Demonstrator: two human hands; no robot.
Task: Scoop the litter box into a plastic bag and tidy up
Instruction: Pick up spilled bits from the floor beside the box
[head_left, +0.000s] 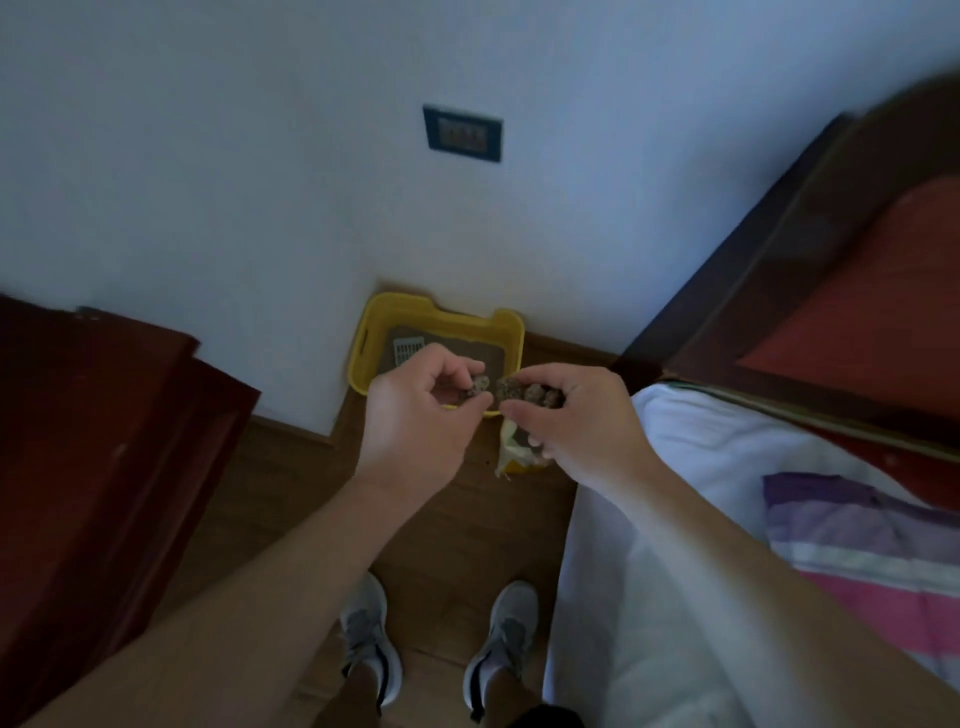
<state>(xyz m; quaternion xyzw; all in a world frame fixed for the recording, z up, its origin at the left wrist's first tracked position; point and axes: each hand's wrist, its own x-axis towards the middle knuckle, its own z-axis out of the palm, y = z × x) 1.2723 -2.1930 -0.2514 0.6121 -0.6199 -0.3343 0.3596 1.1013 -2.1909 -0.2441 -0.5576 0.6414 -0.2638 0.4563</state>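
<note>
A yellow litter box (374, 317) stands on the wood floor against the white wall, with a pale slotted scoop (409, 352) lying in its grey litter. In front of it both hands are raised and hold a thin plastic bag (511, 447) that hangs below them. My left hand (421, 421) pinches one bunched, dark-looking end of the bag's top. My right hand (571, 421) grips the other bunched end. The two ends nearly meet between the hands. The bag's contents are hidden.
A dark red wooden cabinet (104, 467) stands at the left. A bed with a white sheet (675, 519), a striped blanket (857, 545) and a dark wood frame (779, 260) fills the right. My two grey shoes (369, 639) stand on the narrow floor strip. A wall socket (463, 133) sits above the box.
</note>
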